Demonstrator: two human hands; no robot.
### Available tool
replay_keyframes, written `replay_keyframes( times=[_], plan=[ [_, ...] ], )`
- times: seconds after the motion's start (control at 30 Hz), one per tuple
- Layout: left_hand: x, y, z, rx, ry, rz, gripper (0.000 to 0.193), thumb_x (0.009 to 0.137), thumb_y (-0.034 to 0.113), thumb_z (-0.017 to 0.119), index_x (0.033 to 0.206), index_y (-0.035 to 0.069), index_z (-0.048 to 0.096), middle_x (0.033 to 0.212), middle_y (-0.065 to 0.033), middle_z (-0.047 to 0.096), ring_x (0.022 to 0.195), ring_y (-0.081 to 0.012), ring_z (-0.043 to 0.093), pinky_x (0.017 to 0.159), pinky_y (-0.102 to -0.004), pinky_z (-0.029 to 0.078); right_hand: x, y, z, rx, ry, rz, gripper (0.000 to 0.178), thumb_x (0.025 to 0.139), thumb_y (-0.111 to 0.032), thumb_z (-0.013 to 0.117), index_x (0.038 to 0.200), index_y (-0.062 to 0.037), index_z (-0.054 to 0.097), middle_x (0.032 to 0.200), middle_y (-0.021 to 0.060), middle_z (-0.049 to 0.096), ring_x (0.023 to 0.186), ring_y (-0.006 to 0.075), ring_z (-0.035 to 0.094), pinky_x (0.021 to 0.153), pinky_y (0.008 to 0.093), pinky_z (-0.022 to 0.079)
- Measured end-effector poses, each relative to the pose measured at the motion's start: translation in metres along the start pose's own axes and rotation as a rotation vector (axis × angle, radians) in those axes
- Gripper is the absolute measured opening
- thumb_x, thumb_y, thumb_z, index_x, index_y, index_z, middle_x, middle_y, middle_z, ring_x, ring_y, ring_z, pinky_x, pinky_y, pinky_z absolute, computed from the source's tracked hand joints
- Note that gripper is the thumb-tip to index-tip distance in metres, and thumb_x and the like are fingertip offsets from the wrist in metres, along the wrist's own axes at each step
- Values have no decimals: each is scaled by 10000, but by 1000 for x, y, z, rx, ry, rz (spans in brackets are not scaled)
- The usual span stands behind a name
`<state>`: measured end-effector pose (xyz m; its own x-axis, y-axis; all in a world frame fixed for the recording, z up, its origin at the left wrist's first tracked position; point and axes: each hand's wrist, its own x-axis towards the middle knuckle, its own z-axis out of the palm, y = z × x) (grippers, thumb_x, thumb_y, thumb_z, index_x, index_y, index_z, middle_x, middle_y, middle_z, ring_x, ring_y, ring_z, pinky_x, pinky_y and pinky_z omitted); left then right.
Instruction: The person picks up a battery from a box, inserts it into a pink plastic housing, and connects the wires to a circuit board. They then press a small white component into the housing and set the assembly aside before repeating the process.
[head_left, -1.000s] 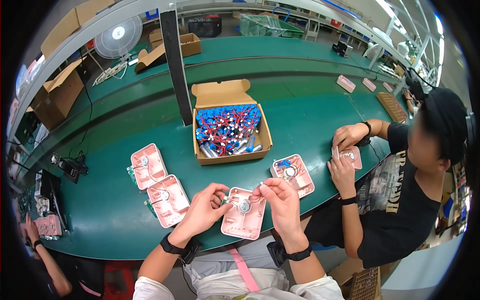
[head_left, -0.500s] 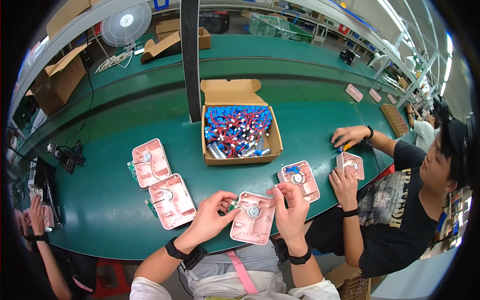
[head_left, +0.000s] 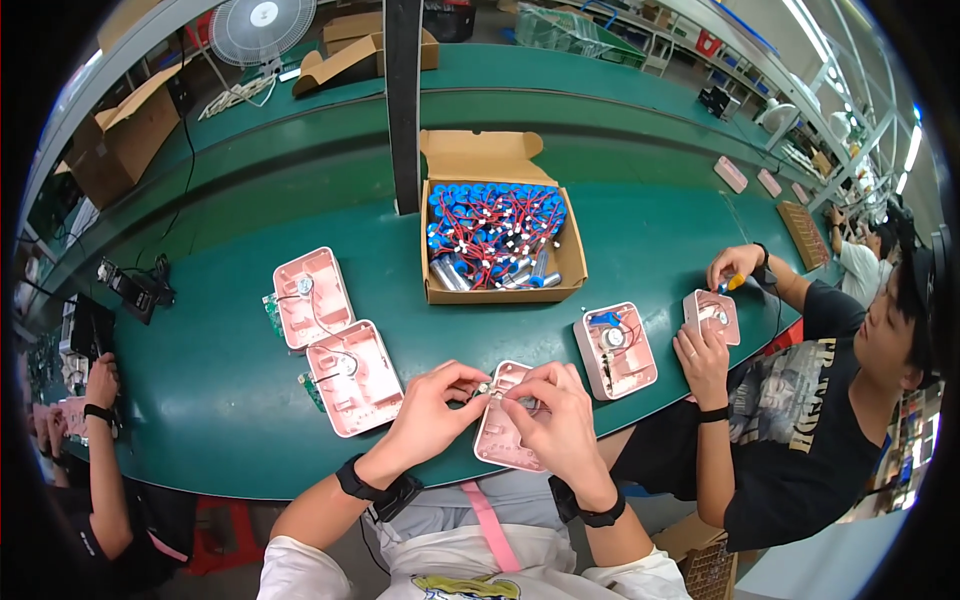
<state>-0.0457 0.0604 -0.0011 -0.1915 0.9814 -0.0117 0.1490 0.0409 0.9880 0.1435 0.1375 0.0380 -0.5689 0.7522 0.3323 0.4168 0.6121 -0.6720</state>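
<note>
On the near side of the pink case, the left forearm and right forearm slant inward, the left hand pinching thumb against finger at its far left corner, the right hand arched over its right part, thumb and fingertips drawn together beside the left's.

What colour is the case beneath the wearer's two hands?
The case is pale pink; it shows in the head view, partly covered.
</note>
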Motion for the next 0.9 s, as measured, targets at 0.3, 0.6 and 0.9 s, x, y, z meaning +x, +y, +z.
replay_keyframes(
  times=[0.3, 0.6, 0.9],
  plan=[
    [-1, 1, 1, -7, 17, 51, 181, 914, -34, 779, 1067, -51, 686, 1117, -102, 686, 1011, -156, 710, 910, -292, 622, 2, -2, 14, -38, 26, 81, 104, 812, -64, 814, 880, -18, 750, 1070, 98, 655, 1027, 302, 582, 892, 394, 482],
    [0, 3, 1, -9, 22, 54, 174, 905, -42, 782, 1045, -48, 679, 1108, -102, 677, 1007, -154, 710, 896, -289, 624, 2, -4, 17, -6, 38, 66, 92, 808, -50, 800, 865, -33, 730, 1105, 99, 653, 1046, 308, 583, 924, 404, 468],
    [-2, 1, 3, 5, 23, 98, 169, 903, -47, 777, 1042, -46, 680, 1115, -100, 672, 970, -154, 707, 864, -280, 621, 1, -5, 16, -5, 48, 56, 93, 807, -37, 786, 867, -43, 716, 1117, 93, 652, 1051, 310, 586, 928, 407, 455]
  ],
)
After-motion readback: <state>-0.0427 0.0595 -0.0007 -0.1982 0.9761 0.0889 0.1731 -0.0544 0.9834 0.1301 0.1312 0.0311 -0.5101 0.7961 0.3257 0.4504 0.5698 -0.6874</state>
